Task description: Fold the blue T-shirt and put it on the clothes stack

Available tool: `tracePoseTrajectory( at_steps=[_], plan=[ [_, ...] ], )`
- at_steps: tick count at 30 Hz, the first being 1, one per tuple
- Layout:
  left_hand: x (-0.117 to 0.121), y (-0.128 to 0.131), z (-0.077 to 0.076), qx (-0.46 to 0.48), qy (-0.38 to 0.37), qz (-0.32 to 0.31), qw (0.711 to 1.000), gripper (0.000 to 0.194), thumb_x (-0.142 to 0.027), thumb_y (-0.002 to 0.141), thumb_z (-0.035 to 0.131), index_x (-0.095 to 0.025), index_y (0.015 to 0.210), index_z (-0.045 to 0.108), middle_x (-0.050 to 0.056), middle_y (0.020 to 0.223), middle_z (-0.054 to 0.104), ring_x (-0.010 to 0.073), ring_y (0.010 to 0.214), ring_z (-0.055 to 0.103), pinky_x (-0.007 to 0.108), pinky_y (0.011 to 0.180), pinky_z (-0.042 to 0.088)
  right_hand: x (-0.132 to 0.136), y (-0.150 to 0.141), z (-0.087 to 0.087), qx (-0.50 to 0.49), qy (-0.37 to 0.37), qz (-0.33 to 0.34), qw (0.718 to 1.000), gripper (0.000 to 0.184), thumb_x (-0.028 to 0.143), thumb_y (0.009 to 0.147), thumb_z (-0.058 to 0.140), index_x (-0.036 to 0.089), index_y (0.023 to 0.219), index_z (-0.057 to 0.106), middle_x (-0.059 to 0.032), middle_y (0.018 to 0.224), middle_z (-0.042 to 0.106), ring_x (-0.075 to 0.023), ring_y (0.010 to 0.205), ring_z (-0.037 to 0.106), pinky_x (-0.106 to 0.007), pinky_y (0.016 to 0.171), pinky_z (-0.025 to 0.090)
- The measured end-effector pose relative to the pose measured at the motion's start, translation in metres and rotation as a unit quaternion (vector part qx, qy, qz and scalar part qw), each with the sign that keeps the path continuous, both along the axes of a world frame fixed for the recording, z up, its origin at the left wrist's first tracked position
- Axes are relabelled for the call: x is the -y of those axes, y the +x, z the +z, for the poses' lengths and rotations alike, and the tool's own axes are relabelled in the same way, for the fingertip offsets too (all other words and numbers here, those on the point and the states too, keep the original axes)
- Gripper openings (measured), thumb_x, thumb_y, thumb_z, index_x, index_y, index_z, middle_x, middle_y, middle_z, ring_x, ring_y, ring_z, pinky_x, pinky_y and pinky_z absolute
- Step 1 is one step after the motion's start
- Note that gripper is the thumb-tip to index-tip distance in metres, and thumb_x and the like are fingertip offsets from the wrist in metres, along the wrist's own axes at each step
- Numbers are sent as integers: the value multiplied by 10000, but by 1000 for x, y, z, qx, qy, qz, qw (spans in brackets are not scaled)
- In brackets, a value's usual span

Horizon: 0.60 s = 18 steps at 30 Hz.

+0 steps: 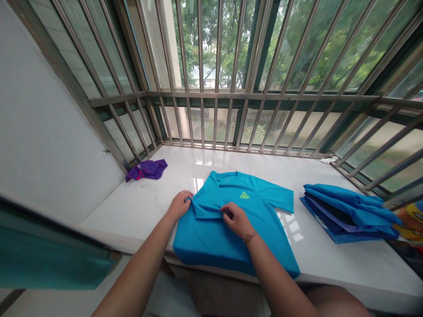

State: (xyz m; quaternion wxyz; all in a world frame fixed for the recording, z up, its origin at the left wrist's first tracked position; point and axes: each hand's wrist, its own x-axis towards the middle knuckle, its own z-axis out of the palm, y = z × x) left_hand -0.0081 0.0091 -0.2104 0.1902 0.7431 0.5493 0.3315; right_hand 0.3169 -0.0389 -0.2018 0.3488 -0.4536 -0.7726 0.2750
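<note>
Looks like a room in a home, at a bay window; glossy white sill (pixel 145 207) used as a work surface; metal bars (pixel 218 94) across the panes; plain white wall (pixel 49 110) at left; trees (pixel 228 39) outside.

Blue shirt (pixel 231 237): cloth, smooth, matt w/ slight sheen. Folded stack (pixel 350 211) & purple item (pixel 148 169): cloth too, the latter crumpled. Ledge (pixel 139 211): smooth, v. glossy, reflects window light. Window bars (pixel 217 48): metal, shiny. Wall (pixel 49 110): matt.
</note>
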Motion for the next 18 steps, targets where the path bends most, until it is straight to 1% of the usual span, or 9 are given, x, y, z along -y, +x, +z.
tracePoseTrajectory(
  at_steps=[2, 4, 8, 11, 14, 18],
  plan=[
    [0, 0, 0, 0, 0, 6, 1000, 205, -129, 798, 524, -243, 795, 695, 44, 1118, 770, 232, 1120, 684, 405, 1081, 536, 0, 4, 1, -54, -33, -17, 998, 177, 193, 909, 613, 220, 1039, 731, -5, 874, 692, -164, 755, 614, -276, 727, 478],
    [0, 1, -1, 0, -1, 12, 1000, 196, -131, 788, 531, -242, 776, 692, 44, 1116, 767, 234, 1118, 680, 406, 1077, 538, 0, 5, 4, -76, -63, -12, 995, 172, 209, 886, 616, 216, 1008, 737, 9, 819, 675, -158, 722, 599, -267, 692, 459],
    [0, 2, -2, -2, -1, 13, 1000, 190, -133, 778, 530, -240, 743, 684, 46, 1107, 762, 237, 1104, 680, 414, 1074, 534, 0, 4, 8, -59, -110, 53, 991, 157, 216, 870, 617, 216, 929, 762, 15, 780, 679, -149, 716, 601, -249, 666, 428],
    [0, 2, -2, -1, 0, 15, 1000, 193, -139, 784, 521, -239, 740, 681, 49, 1107, 762, 238, 1103, 679, 415, 1068, 532, 1, 4, 8, -32, -138, 70, 988, 172, 190, 861, 615, 215, 905, 780, 28, 719, 668, -131, 653, 574, -236, 622, 385],
    [1, 2, -1, -1, 1, 17, 1000, 208, -148, 803, 505, -238, 749, 685, 50, 1111, 762, 234, 1104, 679, 408, 1053, 537, 1, 3, 7, -3, -133, 67, 989, 192, 149, 845, 616, 213, 895, 789, 41, 675, 653, -118, 608, 547, -232, 601, 353],
    [2, 3, 2, -4, 2, 21, 1000, 239, -158, 829, 486, -238, 749, 696, 46, 1112, 766, 227, 1105, 682, 396, 1044, 547, 0, 1, 8, 27, -107, 59, 992, 194, 137, 851, 623, 212, 901, 795, 45, 671, 655, -113, 609, 546, -234, 618, 344]
  ],
)
